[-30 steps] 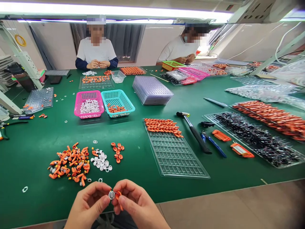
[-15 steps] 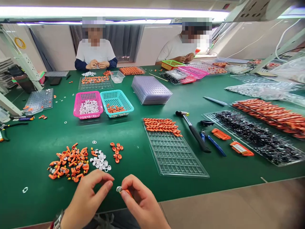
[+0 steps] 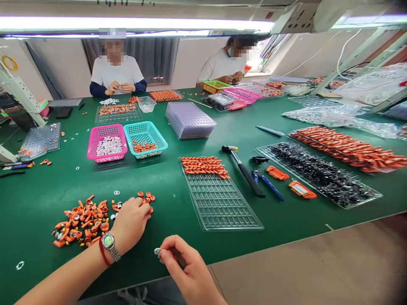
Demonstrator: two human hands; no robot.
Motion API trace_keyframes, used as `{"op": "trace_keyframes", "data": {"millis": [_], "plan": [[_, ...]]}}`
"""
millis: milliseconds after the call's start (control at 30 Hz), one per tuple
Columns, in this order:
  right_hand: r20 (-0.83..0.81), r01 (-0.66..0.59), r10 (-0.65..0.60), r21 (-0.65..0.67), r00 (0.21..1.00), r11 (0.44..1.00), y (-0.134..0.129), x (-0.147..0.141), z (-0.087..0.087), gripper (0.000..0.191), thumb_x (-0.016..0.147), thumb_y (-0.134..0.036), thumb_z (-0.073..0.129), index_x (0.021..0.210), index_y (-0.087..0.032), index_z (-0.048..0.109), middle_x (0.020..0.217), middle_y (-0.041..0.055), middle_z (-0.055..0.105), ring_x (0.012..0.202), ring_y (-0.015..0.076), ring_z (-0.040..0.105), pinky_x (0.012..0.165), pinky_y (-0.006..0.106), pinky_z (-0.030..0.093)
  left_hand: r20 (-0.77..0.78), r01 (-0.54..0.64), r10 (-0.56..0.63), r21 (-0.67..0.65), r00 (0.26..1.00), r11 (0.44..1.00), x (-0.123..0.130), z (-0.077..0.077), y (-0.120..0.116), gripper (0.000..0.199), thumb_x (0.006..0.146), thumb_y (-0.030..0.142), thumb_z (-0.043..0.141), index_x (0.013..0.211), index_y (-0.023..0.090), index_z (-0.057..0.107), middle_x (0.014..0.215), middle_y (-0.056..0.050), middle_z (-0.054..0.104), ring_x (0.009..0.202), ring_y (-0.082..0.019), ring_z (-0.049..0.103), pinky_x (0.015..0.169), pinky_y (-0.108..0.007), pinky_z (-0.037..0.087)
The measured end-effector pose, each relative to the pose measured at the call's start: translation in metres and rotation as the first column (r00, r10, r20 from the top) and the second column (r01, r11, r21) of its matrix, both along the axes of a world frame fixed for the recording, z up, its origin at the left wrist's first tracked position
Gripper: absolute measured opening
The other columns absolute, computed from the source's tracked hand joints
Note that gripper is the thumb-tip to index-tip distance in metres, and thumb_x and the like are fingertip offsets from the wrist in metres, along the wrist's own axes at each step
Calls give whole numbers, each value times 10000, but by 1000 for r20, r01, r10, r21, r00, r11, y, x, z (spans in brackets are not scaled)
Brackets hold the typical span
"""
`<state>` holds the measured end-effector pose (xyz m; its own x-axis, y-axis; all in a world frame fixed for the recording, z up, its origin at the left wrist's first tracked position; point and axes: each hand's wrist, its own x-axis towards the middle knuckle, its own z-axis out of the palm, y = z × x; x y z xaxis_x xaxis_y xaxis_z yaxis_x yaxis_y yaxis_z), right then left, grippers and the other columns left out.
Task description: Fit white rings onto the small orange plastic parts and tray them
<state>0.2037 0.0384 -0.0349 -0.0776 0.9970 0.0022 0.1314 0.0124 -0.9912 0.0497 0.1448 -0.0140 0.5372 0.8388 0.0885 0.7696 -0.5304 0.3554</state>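
Observation:
My left hand reaches over the small orange caps, its fingertips down at the nearest ones; whether it grips a cap is hidden. It covers most of the white caps. Near the front edge, my right hand pinches a small orange part with a white round end. A pile of orange parts lies left of my left hand. The clear tray, its far rows filled with orange pieces, lies on the green table beyond my right hand.
Pink and teal baskets stand further back, beside stacked clear trays. A hammer, blue-handled pliers and a tray of black parts are at right. Two people sit across the table.
My left hand has moved forward from beside my right hand to the orange caps. My right hand still pinches its part. The view has shifted slightly to the right.

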Motion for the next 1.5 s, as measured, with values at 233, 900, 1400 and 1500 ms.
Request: {"op": "trace_keyframes", "data": {"millis": [233,900,1400,1500], "plan": [[-142,-6,3,-21,990,1000,4,-10,-1,250,905,-388,577,761,-183,583,819,67,684,718,168,629,651,256,519,162,-46,58,-78,985,996,-5,5,-16,223,862,43,532,747,203,636,791,-56,660,785,-253,573,757,-387,457],[109,40,-53,124,993,991,1,-25,8,183,862,-228,523,682,-202,504,632,-27,494,552,119,457,515,229,385,599,131,735,-796,319,591,-30,-2,-96,180,640,252,875,811,235,824,804,-30,807,768,-194,750,713,-211,590],[324,-34,-63,286,944,958,-2,-28,7,168,863,-181,455,702,-201,495,626,-21,513,518,111,489,488,210,395,752,-131,419,-413,508,901,-28,-2,-102,226,706,98,744,819,280,812,739,-2,775,663,-162,741,609,-165,602],[330,-38,-63,289,942,957,-2,-27,8,161,861,-178,458,706,-200,496,630,-20,520,522,110,491,494,209,396,755,-137,383,-370,533,919,-28,-1,-102,241,714,87,738,829,288,805,739,11,778,658,-152,740,609,-156,598]]}}
